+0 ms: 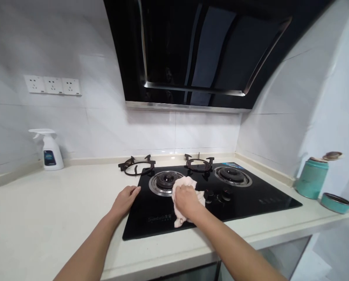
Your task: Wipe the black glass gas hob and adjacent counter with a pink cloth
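Observation:
My right hand (186, 200) presses a crumpled whitish cloth (183, 184) onto the black glass hob (250, 197), just in front of the left burner (165, 181) and left of the control knobs (218, 194). Its fingers are closed over the cloth. My left hand (125, 200) lies flat with fingers stretched out on the counter, its fingertips touching the hob's left edge. It holds nothing. Two black pan supports (137, 165) (199, 162) have been taken off the burners and lie behind the hob. The right burner (232, 175) is bare.
A white spray bottle (50, 150) stands at the back left of the pale counter (45, 210). A teal canister (311, 177) and teal lid (336, 203) sit at the right end. A black extractor hood (197, 54) hangs overhead. Wall sockets (53, 85) are at the left.

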A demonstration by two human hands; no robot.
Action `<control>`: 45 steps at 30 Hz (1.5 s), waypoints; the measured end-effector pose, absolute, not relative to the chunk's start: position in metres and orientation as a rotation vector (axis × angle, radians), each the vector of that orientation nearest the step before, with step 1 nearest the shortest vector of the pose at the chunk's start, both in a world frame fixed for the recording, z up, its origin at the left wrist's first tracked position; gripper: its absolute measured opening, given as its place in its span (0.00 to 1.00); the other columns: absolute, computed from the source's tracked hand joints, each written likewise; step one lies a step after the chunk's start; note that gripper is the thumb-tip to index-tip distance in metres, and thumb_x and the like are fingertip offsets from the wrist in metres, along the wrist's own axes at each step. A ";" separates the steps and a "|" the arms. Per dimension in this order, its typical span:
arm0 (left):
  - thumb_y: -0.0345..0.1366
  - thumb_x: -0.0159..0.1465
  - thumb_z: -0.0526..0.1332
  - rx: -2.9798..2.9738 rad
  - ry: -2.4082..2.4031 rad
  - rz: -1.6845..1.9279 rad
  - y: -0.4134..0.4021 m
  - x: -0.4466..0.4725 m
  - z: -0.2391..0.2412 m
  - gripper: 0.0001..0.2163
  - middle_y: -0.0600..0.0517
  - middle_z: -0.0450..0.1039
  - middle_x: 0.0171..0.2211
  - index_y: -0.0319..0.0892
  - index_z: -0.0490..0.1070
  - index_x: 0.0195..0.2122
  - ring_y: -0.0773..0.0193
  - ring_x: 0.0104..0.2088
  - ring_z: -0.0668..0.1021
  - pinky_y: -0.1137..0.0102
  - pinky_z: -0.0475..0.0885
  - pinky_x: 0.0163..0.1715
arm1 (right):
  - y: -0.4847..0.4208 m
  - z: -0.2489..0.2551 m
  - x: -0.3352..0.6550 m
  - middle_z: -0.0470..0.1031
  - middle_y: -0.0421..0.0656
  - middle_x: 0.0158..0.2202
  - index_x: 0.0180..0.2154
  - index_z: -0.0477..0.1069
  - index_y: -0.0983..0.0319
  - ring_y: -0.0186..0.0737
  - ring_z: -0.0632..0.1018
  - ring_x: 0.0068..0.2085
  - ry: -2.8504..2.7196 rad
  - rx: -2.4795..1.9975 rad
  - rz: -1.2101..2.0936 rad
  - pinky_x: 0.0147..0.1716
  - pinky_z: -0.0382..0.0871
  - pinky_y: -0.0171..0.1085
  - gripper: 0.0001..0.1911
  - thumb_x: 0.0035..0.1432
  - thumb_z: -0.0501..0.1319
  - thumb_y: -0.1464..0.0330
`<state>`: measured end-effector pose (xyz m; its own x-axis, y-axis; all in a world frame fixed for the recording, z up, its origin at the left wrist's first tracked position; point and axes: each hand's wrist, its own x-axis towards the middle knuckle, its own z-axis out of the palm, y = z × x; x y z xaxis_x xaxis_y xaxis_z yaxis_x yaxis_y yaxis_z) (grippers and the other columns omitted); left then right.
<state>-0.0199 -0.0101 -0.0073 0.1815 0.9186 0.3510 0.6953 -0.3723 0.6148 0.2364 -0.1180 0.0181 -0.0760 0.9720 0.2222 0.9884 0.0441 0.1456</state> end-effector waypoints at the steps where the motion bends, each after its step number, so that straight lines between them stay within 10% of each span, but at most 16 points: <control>1: 0.55 0.65 0.52 2.145 1.528 0.997 -0.010 -0.020 -0.007 0.22 0.48 0.80 0.44 0.45 0.79 0.40 0.53 0.47 0.78 0.65 0.71 0.48 | -0.125 0.016 0.232 0.75 0.54 0.47 0.50 0.71 0.69 0.49 0.76 0.50 -2.240 -2.030 -0.411 0.52 0.69 0.50 0.15 0.68 0.58 0.65; 22: 0.61 0.60 0.52 1.967 1.620 0.984 0.007 -0.032 -0.009 0.29 0.46 0.83 0.39 0.42 0.79 0.40 0.52 0.42 0.82 0.65 0.74 0.45 | -0.091 0.013 0.199 0.73 0.51 0.54 0.52 0.70 0.61 0.54 0.72 0.53 -2.424 -1.464 -0.072 0.53 0.63 0.54 0.18 0.66 0.52 0.62; 45: 0.61 0.59 0.52 2.019 1.747 0.816 -0.002 -0.026 0.000 0.27 0.48 0.81 0.49 0.45 0.78 0.44 0.50 0.52 0.78 0.63 0.70 0.55 | -0.257 -0.020 0.462 0.74 0.41 0.44 0.46 0.69 0.55 0.43 0.73 0.45 -1.866 -1.806 0.040 0.45 0.61 0.43 0.12 0.63 0.52 0.67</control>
<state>-0.0264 -0.0020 0.0002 0.0746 0.9779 0.1951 0.7776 -0.1795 0.6026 0.4622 -0.2566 -0.0196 0.0422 0.9350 0.3521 0.9190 0.1020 -0.3809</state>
